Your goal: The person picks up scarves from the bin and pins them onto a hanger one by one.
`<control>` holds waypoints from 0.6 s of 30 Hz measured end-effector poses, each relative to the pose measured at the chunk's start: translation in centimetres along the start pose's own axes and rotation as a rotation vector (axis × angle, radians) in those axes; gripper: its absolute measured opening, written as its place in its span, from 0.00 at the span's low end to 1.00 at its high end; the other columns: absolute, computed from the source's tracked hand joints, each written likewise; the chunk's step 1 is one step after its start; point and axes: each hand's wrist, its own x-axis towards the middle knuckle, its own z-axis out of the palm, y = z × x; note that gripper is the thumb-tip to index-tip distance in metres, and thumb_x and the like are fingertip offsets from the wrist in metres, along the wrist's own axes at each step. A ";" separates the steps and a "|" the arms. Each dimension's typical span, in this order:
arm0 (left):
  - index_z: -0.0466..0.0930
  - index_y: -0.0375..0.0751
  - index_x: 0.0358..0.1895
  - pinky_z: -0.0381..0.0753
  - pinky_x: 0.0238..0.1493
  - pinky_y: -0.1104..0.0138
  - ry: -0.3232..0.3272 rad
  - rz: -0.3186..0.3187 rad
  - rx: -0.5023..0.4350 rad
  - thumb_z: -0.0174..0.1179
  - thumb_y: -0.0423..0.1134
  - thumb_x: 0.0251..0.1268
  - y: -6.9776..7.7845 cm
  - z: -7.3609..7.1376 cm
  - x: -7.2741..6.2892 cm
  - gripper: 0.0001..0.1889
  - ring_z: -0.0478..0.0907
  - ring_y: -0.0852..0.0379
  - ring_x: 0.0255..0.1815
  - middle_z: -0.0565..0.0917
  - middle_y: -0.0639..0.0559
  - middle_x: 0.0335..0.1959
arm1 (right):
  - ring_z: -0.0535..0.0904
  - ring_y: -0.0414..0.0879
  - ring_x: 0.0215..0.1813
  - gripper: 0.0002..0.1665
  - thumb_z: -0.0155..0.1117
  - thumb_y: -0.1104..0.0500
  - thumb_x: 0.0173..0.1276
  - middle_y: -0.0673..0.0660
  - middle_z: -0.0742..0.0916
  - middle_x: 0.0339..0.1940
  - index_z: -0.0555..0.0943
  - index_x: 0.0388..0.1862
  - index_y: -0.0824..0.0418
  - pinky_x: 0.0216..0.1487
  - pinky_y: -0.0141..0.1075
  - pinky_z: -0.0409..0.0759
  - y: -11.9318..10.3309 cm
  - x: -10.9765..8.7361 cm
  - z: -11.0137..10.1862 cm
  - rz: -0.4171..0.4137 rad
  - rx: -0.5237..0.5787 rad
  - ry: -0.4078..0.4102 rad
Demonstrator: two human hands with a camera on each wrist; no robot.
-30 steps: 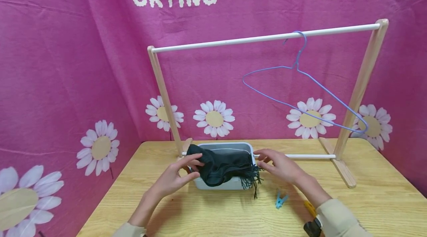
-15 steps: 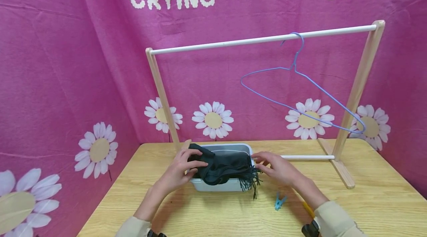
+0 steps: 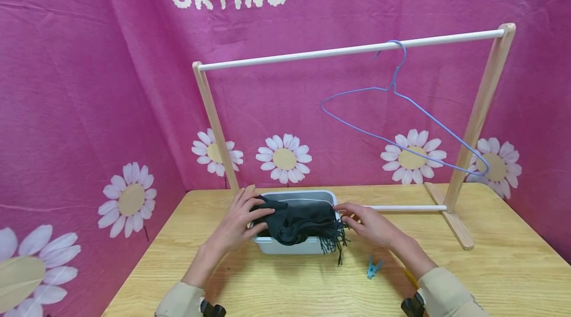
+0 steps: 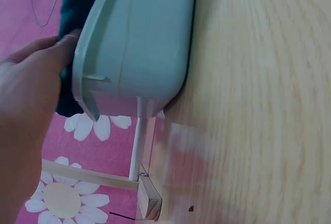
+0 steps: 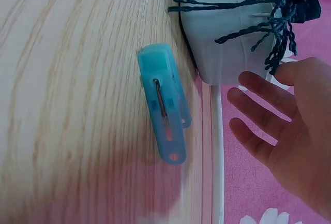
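A dark fringed scarf [image 3: 303, 220] lies bunched over a pale grey plastic bin [image 3: 287, 247], its tassels hanging over the right end. At the bin's left end, my left hand [image 3: 234, 223] rests on the scarf with spread, lightly bent fingers. The left wrist view shows a digit touching the dark cloth [image 4: 69, 100] by the rim; the other fingertips are hidden there. Near the right end is my right hand [image 3: 372, 225], its fingers relaxed. In the right wrist view its thumb is close to the tassels [image 5: 282, 38]; whether it touches them I cannot tell.
Behind the bin stands a wooden rack with a white top rail [image 3: 294, 57]. A lilac wire hanger [image 3: 357, 128] hangs from its right half. A blue clothespin [image 3: 373, 267] lies on the table [image 3: 312, 287], and a yellow item [image 3: 411, 278] is partly hidden by the right forearm.
My left hand has moved up and left from the scarf's front to the bin's left end. The right hand has shifted slightly left toward the tassels. The scarf stays nearly in place.
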 end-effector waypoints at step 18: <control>0.87 0.43 0.44 0.78 0.62 0.49 0.199 -0.561 -0.256 0.72 0.41 0.58 3.2 -1.2 3.2 0.12 0.79 0.44 0.61 0.85 0.43 0.54 | 0.78 0.40 0.41 0.23 0.55 0.65 0.76 0.54 0.86 0.46 0.74 0.67 0.58 0.44 0.33 0.80 0.1 -0.2 -0.1 0.025 0.036 -0.032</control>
